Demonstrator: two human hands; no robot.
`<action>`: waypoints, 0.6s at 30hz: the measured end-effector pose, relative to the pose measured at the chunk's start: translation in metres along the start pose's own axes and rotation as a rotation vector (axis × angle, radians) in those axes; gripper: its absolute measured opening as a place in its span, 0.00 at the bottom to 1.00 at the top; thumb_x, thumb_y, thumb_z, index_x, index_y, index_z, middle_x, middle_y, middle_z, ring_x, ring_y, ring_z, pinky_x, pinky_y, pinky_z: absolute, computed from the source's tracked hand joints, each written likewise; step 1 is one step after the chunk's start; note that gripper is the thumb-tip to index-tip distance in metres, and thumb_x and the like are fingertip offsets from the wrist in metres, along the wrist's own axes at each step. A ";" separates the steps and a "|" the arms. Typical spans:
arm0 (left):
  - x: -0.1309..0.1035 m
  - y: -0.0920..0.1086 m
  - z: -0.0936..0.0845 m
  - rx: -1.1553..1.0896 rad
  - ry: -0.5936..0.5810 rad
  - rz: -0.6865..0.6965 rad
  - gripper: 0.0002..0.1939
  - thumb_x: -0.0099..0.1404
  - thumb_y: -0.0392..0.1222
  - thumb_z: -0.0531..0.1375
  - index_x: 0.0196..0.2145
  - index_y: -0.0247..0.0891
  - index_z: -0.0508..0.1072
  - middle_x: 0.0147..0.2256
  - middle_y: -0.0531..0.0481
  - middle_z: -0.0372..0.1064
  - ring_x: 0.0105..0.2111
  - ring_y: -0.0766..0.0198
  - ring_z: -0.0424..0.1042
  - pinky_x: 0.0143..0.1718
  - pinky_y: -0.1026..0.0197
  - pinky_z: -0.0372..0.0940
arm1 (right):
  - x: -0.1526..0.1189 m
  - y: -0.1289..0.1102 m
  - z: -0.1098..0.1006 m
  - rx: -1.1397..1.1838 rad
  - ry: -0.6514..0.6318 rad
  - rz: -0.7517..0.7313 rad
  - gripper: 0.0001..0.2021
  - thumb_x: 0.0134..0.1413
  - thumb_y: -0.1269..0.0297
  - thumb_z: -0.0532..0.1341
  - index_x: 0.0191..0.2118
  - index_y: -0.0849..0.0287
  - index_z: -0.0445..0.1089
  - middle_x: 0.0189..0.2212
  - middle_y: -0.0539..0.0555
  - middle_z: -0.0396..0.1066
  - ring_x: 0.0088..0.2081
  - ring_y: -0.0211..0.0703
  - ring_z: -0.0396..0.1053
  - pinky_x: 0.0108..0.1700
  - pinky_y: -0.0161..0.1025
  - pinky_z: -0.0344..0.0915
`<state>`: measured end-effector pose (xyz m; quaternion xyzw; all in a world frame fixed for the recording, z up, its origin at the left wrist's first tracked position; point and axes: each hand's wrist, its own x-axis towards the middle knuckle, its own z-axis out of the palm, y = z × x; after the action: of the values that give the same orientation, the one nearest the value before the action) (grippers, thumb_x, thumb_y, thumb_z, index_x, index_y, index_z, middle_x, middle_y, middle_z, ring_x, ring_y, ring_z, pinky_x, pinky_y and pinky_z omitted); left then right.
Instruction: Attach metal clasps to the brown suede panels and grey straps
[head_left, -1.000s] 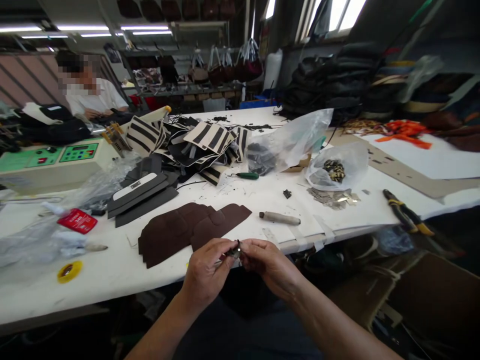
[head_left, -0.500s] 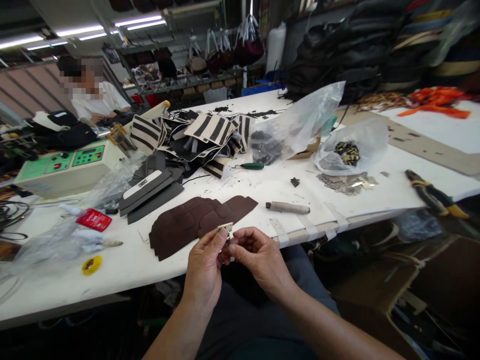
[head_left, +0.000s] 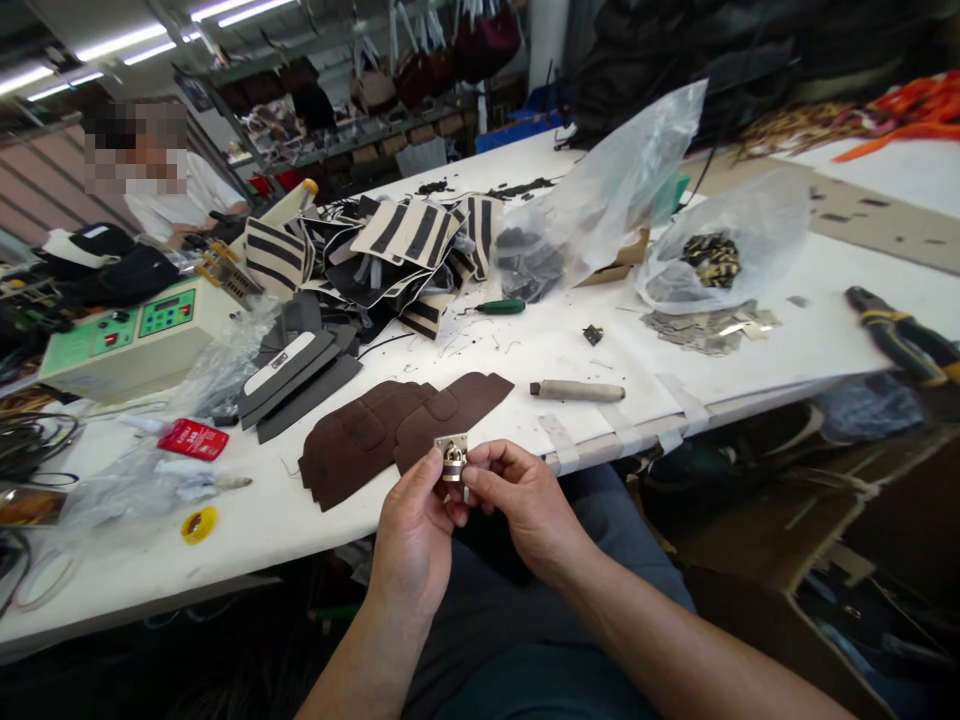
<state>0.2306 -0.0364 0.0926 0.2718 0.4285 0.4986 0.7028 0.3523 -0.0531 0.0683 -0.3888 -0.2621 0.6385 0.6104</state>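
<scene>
A small gold-coloured metal bag lock [head_left: 452,462], shaped like a padlock under a flat plate, is pinched between my two hands just in front of the table edge. My left hand [head_left: 411,530] grips its left side with thumb and fingers. From the right, the thumb and fingertips of my right hand [head_left: 525,505] close on the lower part of the lock. Just behind the lock, dark brown leather pieces [head_left: 360,440] lie overlapping on the white table [head_left: 450,365]. A grey rod-shaped tool [head_left: 577,390] rests to their right.
Striped and black pieces [head_left: 405,235] are heaped at the back. A green-handled tool [head_left: 501,307], a plastic bag of metal parts [head_left: 709,262] and pliers [head_left: 904,335] lie about. On the left are a red-labelled bottle [head_left: 193,438] and a control box [head_left: 142,325]. A person [head_left: 184,200] sits beyond.
The lock has turned so its front and padlock shape show; before, mostly the plate was visible. My right fingers have shifted onto its lower side. The camera view has tilted slightly.
</scene>
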 end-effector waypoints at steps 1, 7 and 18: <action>0.000 0.000 0.000 0.004 -0.005 -0.008 0.16 0.64 0.51 0.70 0.36 0.34 0.78 0.26 0.54 0.67 0.25 0.70 0.65 0.22 0.68 0.60 | 0.000 0.001 -0.002 0.013 -0.002 0.010 0.13 0.50 0.58 0.75 0.37 0.58 0.76 0.25 0.48 0.75 0.26 0.36 0.69 0.28 0.34 0.60; 0.001 -0.004 0.000 0.042 -0.021 -0.004 0.17 0.65 0.53 0.69 0.32 0.35 0.76 0.25 0.54 0.64 0.24 0.69 0.66 0.23 0.68 0.60 | -0.002 0.003 -0.006 0.076 -0.008 0.038 0.13 0.49 0.58 0.76 0.38 0.57 0.77 0.26 0.49 0.75 0.27 0.37 0.70 0.28 0.33 0.60; -0.001 -0.007 0.004 0.135 0.068 0.071 0.19 0.60 0.54 0.73 0.38 0.35 0.81 0.32 0.50 0.74 0.25 0.70 0.68 0.23 0.68 0.61 | -0.011 -0.007 -0.010 -0.433 0.076 -0.348 0.09 0.57 0.63 0.71 0.45 0.49 0.83 0.37 0.52 0.80 0.36 0.45 0.75 0.45 0.43 0.72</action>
<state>0.2377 -0.0394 0.0892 0.3165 0.4748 0.5022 0.6497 0.3638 -0.0645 0.0701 -0.4830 -0.4323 0.4381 0.6228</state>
